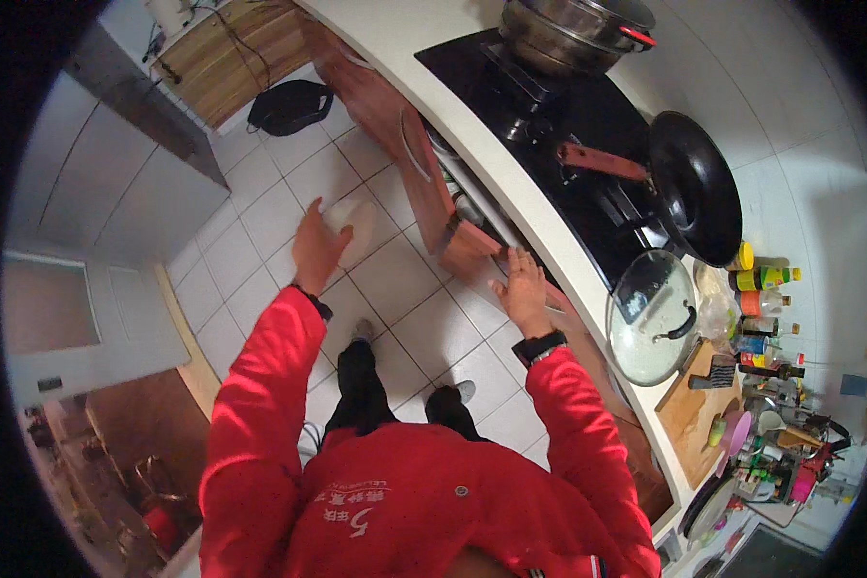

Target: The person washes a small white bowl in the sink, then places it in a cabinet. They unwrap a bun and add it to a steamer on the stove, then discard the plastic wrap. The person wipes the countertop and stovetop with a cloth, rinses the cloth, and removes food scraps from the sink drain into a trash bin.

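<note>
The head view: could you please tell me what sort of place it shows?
Most likely a home kitchen: a steel pot stands on a black stove, and a wooden cutting board lies on the counter.

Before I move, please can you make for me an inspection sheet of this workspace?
Surface: pale countertop with black hob.
Job's things: pale, blurred round thing; open reddish drawer.
Clutter: pan, steel pot, glass lid, cutting board, assorted bottles.
Hands: left hand at the round thing, grip unclear; right hand at the drawer's edge, fingers extended.
Cables: dark cables by the wooden cabinet.
Surroundings: tiled floor, black object on it.
</note>
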Demonstrator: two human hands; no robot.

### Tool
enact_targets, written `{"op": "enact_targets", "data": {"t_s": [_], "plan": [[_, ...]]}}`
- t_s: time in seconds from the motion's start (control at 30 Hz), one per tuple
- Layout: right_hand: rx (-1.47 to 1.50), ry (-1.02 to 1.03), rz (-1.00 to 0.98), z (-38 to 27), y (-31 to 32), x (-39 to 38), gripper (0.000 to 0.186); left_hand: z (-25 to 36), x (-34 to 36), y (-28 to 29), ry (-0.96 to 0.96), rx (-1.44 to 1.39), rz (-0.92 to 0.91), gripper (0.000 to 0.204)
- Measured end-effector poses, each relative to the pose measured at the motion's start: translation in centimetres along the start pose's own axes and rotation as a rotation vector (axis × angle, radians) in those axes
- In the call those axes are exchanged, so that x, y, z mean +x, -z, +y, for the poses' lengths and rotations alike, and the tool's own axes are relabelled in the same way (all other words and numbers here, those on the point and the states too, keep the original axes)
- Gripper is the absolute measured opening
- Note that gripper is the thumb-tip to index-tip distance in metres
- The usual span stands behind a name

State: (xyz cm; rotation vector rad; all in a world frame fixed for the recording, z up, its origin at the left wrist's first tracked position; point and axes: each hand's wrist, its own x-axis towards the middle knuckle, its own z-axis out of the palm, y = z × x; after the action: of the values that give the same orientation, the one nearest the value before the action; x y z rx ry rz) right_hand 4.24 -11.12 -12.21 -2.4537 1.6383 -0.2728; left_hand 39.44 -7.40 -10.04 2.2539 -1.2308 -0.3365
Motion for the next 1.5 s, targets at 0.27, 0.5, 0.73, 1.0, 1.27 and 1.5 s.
{"op": "enact_targets", "data": {"t_s": [0.27, 0.5, 0.73, 1.0, 1.27, 1.5], "plan": [[-0.039, -0.409, -0.275, -2.8, -2.9, 2.6, 0.051, -5.1, 6.1, -3.5, -0.191, 0.003, -0.164, 0.071], [0.726, -0.506, -0.227, -9.3, -4.8, 2.0, 0.047, -3.6, 6.6, -4.3, -0.197, -0.424, -0.767, 0.071], [1.313, -0.996, -0.264, -11.2, -6.9, 0.6, 0.044, 3.9, 5.4, -6.1, -0.387, -0.473, -1.085, 0.071], [0.975, -1.253, -0.249, -5.0, -7.2, -4.4, 0.035, 8.8, 10.4, -11.7, -1.053, -0.098, -0.520, 0.046], [1.052, -1.278, -0.249, 0.2, -14.5, -3.9, 0.034, 1.8, 12.0, -10.2, -0.942, -0.355, -0.504, 0.033], [1.247, -1.241, -0.208, 4.7, -27.5, 4.8, 0.032, -26.0, 16.5, -8.6, 0.089, -0.135, 0.075, 0.031]]}}
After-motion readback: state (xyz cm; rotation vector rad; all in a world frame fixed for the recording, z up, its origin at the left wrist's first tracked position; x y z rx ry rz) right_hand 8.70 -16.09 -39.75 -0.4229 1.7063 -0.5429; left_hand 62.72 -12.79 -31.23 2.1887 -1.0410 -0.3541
